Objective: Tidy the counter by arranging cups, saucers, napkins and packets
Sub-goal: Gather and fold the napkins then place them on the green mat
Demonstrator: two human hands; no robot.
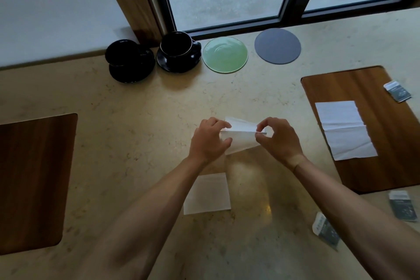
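Observation:
My left hand (pixel 208 140) and my right hand (pixel 278 138) both pinch a white napkin (pixel 242 136) above the middle of the counter, its fold line running between them. Another folded napkin (pixel 208 194) lies flat below my left forearm. An unfolded napkin (pixel 345 129) lies on the right wooden mat (pixel 363 88). At the back stand a black cup on a black saucer (pixel 178 49), a second black cup on its saucer (pixel 127 59), a green saucer (pixel 225 54) and a grey round coaster (pixel 277 46). One packet (pixel 397 91) rests on the right mat.
A second wooden mat (pixel 34 179) lies at the left. Two more packets (pixel 326 231) (pixel 402 208) lie on the counter at the lower right. A window frame and a wooden post border the counter's back edge.

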